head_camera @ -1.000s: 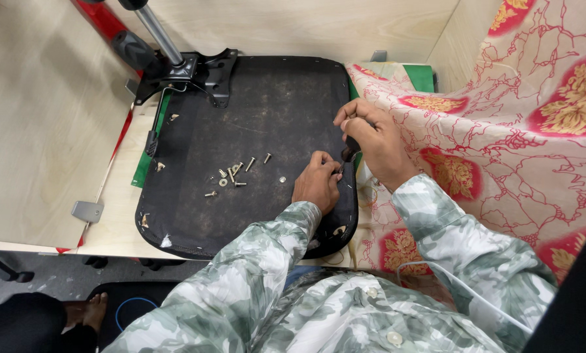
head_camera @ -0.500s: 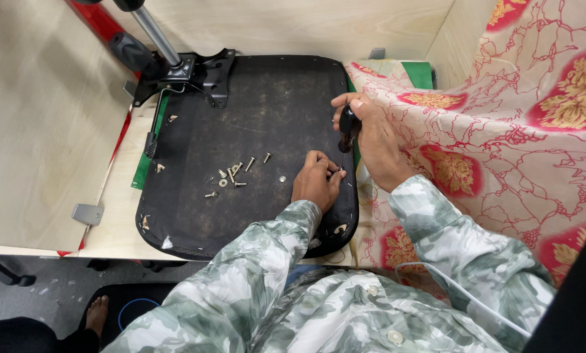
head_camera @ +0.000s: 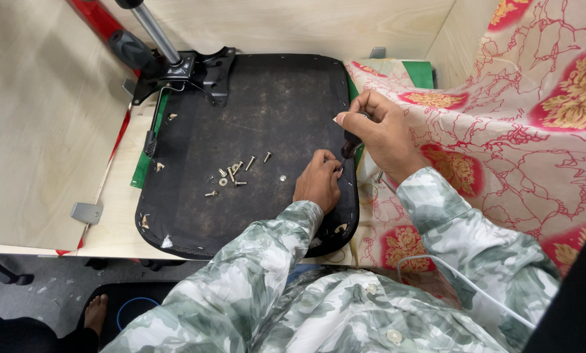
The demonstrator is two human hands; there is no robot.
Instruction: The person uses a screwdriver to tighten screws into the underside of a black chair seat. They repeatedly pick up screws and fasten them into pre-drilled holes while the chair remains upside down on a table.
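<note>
our right hand [head_camera: 384,134] closes its grip on a dark-handled screwdriver [head_camera: 349,146] at the seat pan's [head_camera: 254,124] 3 o'clock edge. our left hand [head_camera: 318,183] pinches at its tip. loose screws [head_camera: 235,173] lie at center, apparently not yet fitted.

Long sleeves [head_camera: 254,274] w/ grey-green and white camo print — buttoned shirt front, white buttons [head_camera: 394,336] — bare hands.

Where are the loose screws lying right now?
In the head view the loose screws lie near the middle of the black seat panel, just left of the left hand pressed on the panel.
</note>
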